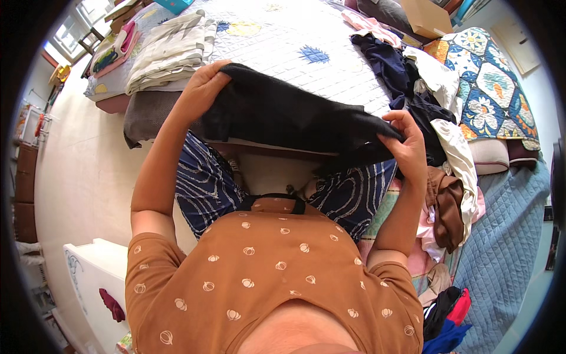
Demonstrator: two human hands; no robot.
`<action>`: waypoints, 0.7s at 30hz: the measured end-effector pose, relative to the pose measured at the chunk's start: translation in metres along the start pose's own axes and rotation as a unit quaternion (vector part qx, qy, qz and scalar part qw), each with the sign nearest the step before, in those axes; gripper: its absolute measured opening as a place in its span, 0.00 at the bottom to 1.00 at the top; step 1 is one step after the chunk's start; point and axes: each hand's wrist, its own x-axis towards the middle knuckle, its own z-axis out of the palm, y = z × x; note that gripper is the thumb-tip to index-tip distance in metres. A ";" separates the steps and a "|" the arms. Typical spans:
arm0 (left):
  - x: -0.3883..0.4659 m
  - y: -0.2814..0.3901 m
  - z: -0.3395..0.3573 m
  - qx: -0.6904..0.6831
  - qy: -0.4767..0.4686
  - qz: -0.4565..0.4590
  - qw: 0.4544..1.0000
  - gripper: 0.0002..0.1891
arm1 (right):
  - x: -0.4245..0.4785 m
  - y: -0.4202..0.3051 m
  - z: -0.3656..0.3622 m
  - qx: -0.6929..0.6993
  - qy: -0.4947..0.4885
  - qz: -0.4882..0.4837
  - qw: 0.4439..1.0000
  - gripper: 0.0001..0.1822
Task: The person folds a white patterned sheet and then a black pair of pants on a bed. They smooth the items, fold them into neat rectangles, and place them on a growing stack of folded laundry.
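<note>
A black cloth garment (292, 117) is stretched between my two hands, over the near edge of a bed with a white quilted cover (283, 40). My left hand (205, 88) pinches its upper left corner between thumb and fingers. At its right end, my right hand (404, 137) grips the edge, a little lower than the left. A loose part of the black cloth hangs below the right end, above my right knee. Which kind of garment it is, I cannot tell. Folded white-and-grey cloth (170, 51) lies on the bed beside my left hand.
Loose dark blue (382, 62), white (455, 163) and brown clothes (446, 208) lie heaped at the right. Behind them a patterned quilt (491, 88) covers cushions. Folded colourful clothes (112, 53) sit at the bed's far left. A white cabinet (97, 283) stands at the lower left.
</note>
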 end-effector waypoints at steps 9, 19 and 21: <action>-0.023 0.083 -0.039 0.331 -0.248 0.117 0.903 0.17 | -0.017 -0.059 -0.047 0.015 0.100 -0.139 0.985 0.12; 0.244 0.039 -0.134 0.340 0.272 0.238 0.868 0.17 | 0.285 -0.068 -0.130 -0.389 0.296 -0.245 0.837 0.16; 0.268 0.123 -0.115 0.362 0.379 0.335 0.783 0.16 | 0.291 -0.119 -0.135 -0.369 0.368 -0.288 0.803 0.26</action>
